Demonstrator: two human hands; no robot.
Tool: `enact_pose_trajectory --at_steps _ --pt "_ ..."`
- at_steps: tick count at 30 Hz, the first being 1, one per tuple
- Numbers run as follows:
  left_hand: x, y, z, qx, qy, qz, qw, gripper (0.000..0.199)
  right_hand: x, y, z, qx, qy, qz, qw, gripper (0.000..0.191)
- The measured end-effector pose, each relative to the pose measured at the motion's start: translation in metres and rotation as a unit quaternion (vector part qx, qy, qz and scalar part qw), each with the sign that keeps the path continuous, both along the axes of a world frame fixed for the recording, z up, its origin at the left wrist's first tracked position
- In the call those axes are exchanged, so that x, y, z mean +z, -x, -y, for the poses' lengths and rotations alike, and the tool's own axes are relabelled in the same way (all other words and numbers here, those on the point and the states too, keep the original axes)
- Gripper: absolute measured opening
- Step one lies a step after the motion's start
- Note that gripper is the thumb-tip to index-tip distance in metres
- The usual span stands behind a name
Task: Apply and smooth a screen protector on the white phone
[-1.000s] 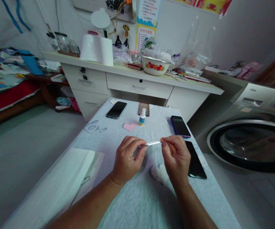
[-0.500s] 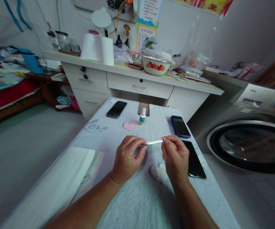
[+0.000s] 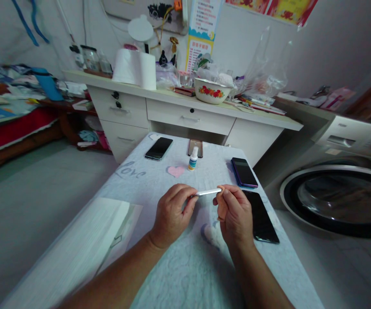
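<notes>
A slim white pen point(image 3: 208, 192), stylus-like, is held nearly level above the table between my two hands. My left hand point(image 3: 172, 210) pinches its left end between thumb and fingertips. At the other end, my right hand point(image 3: 237, 214) closes around a small piece of orange cloth point(image 3: 222, 207), which touches the pen's tip. Just right of that hand lies a black tablet point(image 3: 263, 219), partly covered by it. Beyond the hands stands a small white spray bottle point(image 3: 193, 159) with a blue and yellow label, upright.
Dark phones lie at the table's far left point(image 3: 159, 148) and right side point(image 3: 244, 172). Behind the bottle is a brown phone case point(image 3: 195, 148). A pale folded sheet point(image 3: 76, 240) covers the left edge. Beyond are a white desk point(image 3: 188, 112) and a washing machine point(image 3: 336, 171).
My right hand has turned and shifted slightly left, so more of the orange cloth shows beneath its fingers. The left hand keeps its pinch on the pen. The view has shifted a little.
</notes>
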State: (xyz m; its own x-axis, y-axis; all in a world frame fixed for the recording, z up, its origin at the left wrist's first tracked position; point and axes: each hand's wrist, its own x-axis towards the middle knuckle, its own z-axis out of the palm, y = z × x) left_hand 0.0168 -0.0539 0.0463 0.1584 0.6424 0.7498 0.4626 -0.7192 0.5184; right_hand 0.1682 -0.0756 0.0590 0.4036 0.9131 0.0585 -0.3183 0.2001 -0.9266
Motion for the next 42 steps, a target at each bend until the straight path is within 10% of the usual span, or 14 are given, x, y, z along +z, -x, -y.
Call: enact_pose_trajectory --at_steps 23,42 --pt "-0.007 0.002 -0.007 0.019 0.008 -0.052 0.998 0.016 0.000 -0.001 -0.005 -0.001 0.046 -0.016 0.999 0.021" --pt "-0.006 0.028 -0.018 -0.085 0.200 -0.227 0.949 0.022 -0.009 -0.012 -0.008 0.206 0.194 0.102 0.954 0.017"
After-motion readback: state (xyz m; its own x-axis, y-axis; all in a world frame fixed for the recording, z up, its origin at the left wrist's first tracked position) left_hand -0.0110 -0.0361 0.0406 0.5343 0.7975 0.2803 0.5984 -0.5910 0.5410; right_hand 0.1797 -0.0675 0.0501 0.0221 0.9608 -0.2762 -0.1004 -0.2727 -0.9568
